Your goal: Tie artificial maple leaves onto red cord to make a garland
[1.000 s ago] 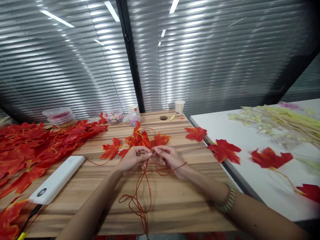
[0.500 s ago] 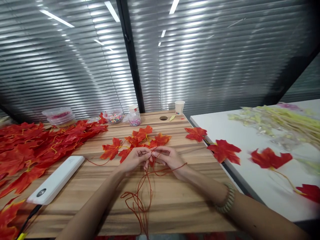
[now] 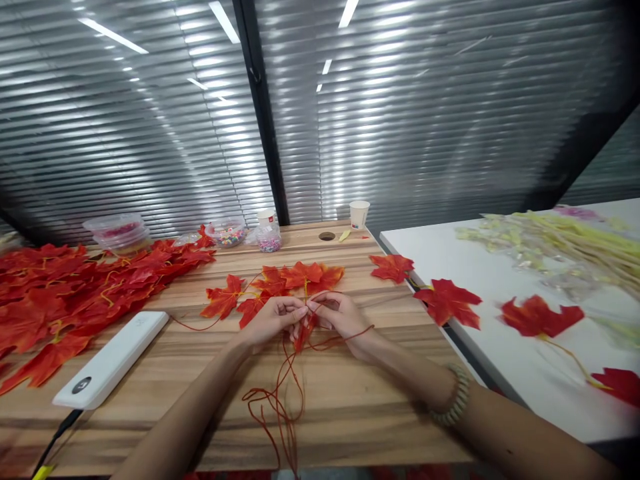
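Observation:
My left hand (image 3: pixel 277 321) and my right hand (image 3: pixel 337 320) meet over the wooden table, fingertips pinched close together. Between them runs thin red cord (image 3: pixel 287 373), which hangs down in loops to the table's front edge and also crosses my right wrist. Just beyond the fingertips lies a cluster of red-orange artificial maple leaves (image 3: pixel 303 273) on yellow stems; one stem reaches to my fingers. Another red leaf (image 3: pixel 305 333) shows below the fingertips, between the hands. The exact spot where cord and stem meet is hidden by my fingers.
A white power bank (image 3: pixel 113 360) with a black cable lies left. Behind it spreads a heap of red leaves (image 3: pixel 45 293). Bead tubs (image 3: pixel 227 233) and paper cups (image 3: pixel 359 215) stand at the back. A white table (image 3: pixel 430 247) adjoins on the right, holding yellow stems.
A leaf in the cluster has turned and shifted just beyond my fingertips, and more of the red leaf between my hands shows. At the lower left, a leaf beside the power bank is gone from view.

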Action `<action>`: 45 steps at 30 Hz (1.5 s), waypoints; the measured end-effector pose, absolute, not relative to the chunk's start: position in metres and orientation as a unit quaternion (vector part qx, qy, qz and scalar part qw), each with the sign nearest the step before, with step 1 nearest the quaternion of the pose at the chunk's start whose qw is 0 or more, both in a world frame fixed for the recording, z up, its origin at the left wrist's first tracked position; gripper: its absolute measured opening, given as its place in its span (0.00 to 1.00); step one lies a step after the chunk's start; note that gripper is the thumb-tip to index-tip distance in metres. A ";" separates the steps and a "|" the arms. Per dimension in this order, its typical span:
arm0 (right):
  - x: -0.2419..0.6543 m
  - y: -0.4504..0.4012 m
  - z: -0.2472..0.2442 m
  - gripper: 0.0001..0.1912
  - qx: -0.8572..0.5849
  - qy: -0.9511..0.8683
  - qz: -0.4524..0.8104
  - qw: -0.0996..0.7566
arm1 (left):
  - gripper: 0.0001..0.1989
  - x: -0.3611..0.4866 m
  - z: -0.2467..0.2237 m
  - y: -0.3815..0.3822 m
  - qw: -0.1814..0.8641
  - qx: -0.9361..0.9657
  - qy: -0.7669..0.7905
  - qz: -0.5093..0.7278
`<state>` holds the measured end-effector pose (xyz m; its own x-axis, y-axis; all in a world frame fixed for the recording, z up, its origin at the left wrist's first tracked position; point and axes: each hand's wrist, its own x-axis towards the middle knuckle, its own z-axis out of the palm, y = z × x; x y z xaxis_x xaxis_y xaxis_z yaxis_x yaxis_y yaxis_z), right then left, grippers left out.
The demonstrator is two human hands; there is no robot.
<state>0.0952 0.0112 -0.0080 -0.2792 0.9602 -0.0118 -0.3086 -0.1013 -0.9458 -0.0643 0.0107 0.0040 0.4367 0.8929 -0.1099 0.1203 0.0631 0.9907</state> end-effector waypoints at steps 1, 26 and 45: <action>0.095 0.011 -0.008 0.16 -0.355 -0.459 0.653 0.487 | 0.15 -0.065 0.004 0.011 0.592 0.603 0.423 0.326; 0.096 0.011 -0.009 0.14 -0.339 -0.464 0.664 0.479 | 0.11 -0.064 0.008 0.010 0.618 0.542 0.427 0.378; 0.096 0.011 -0.009 0.12 -0.329 -0.483 0.657 0.477 | 0.11 -0.063 0.010 0.011 0.582 0.556 0.453 0.382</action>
